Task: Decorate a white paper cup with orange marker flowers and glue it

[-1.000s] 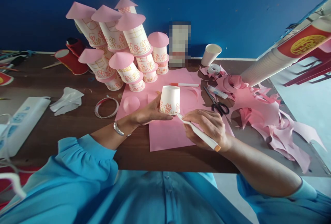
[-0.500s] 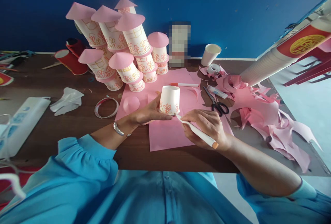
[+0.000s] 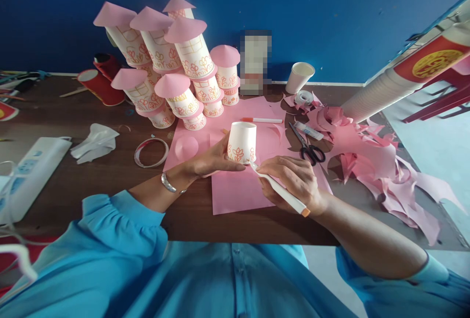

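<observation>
Steadying the paper cup over pink paper, I have my left hand curved about its left side, my thumb along the bottom edge and my other fingers mostly hidden behind it. My right hand is closed on a white marker with an orange end, pinched near the tip, its barrel slanting back under my palm. The tip is at the cup's lower right edge, though I cannot tell whether it touches. Orange flowers run round the lower part of the cup; the wall above them is plain white. Beyond it, a second marker with a red-orange cap lies across the paper, and to the right are black-handled scissors, partly open, beside a small clear tube. Pink paper scraps are heaped farther right. At the back left, cup towers with flower drawings and pink cone roofs stand close together, a flat tape ring lying nearer me on the table.
</observation>
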Demonstrator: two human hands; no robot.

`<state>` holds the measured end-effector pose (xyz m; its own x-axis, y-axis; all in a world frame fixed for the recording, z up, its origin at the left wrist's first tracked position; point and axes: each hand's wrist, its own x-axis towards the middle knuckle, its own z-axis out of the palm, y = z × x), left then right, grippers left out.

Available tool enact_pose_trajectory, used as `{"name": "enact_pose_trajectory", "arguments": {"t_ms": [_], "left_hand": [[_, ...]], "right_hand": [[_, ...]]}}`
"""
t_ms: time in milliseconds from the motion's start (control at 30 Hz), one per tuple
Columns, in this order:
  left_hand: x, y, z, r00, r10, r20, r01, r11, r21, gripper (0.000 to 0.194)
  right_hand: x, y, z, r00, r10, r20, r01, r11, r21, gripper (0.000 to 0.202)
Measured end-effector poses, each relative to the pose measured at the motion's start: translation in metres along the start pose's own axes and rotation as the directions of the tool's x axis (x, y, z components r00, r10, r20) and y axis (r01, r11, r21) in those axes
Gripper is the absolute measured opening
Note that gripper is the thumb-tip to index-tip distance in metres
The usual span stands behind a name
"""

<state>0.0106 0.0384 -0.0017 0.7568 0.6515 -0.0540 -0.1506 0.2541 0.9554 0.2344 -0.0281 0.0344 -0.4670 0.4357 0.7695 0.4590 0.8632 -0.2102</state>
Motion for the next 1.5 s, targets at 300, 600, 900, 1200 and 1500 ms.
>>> {"name": "enact_pose_trajectory", "arguments": {"t_ms": [300, 600, 900, 1200, 1500], "left_hand": [[0.0001, -0.0014, -0.0006, 1.0, 0.007, -0.007, -0.007, 1.0, 0.023, 0.087], [0.0006, -0.0016, 0.0011, 1.0, -0.003, -0.014, 0.003, 1.0, -0.015, 0.093], [-0.0001, -0.0003, 0.0008, 1.0, 0.009, -0.012, -0.009, 1.0, 0.008, 0.09], [0.0006, -0.0017, 0.0005, 1.0, 0.007, -0.015, -0.008, 1.0, -0.018, 0.091], [-0.0001, 0.003, 0.0001, 0.999, 0.045, -0.03, -0.043, 0.998, 0.038, 0.082]], "right_hand": [[-0.0009, 0.0009, 0.0008, 1.0, 0.012, 0.014, -0.012, 1.0, -0.005, 0.019], [0.0002, 0.0022, -0.0016, 1.0, 0.008, 0.024, -0.008, 1.0, 0.005, 0.021], [0.0012, 0.0006, -0.0021, 0.999, 0.019, 0.047, -0.018, 1.0, -0.007, 0.016], [-0.001, 0.0009, -0.0009, 1.0, 0.001, 0.003, -0.001, 1.0, 0.028, 0.02], [-0.0005, 0.0007, -0.0032, 1.0, 0.003, -0.005, -0.003, 1.0, -0.016, 0.017]]}}
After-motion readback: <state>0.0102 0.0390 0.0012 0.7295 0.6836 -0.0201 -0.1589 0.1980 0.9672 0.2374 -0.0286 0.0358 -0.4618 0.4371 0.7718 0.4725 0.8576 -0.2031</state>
